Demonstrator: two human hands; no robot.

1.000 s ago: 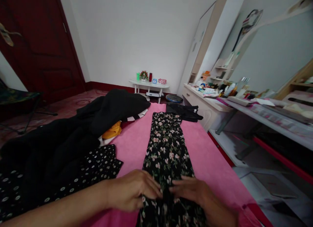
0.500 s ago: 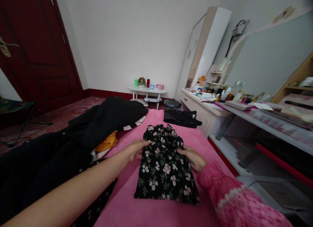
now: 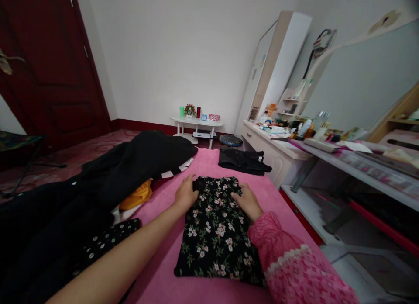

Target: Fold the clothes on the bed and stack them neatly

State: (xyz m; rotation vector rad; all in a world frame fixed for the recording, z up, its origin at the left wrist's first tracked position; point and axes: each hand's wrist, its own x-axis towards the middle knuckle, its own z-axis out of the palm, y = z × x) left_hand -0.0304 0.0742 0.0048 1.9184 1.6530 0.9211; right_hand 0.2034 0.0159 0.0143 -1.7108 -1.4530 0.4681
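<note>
A black garment with a white-and-pink floral print (image 3: 219, 229) lies folded into a rough rectangle on the pink bed cover (image 3: 157, 269). My left hand (image 3: 186, 193) is closed on its far left corner, thumb on top of the cloth. At the far right corner, my right hand (image 3: 248, 202), below a pink sleeve, has its thumb on the print and its other fingers around the side edge, partly hidden. The far edge of the garment runs fairly straight between both hands.
Left of me is a heap of black clothes (image 3: 147, 160), with a yellow cloth (image 3: 137, 195) and a black dotted cloth (image 3: 108, 238) beside it. A folded black garment (image 3: 244, 160) lies at the bed's far end. A cluttered dressing table (image 3: 278, 142) stands along the right.
The garment's ruffled far end has been folded over, leaving a straighter edge. My left hand moved slightly to its far corner; my right hand shifted inward and up along its edge.
</note>
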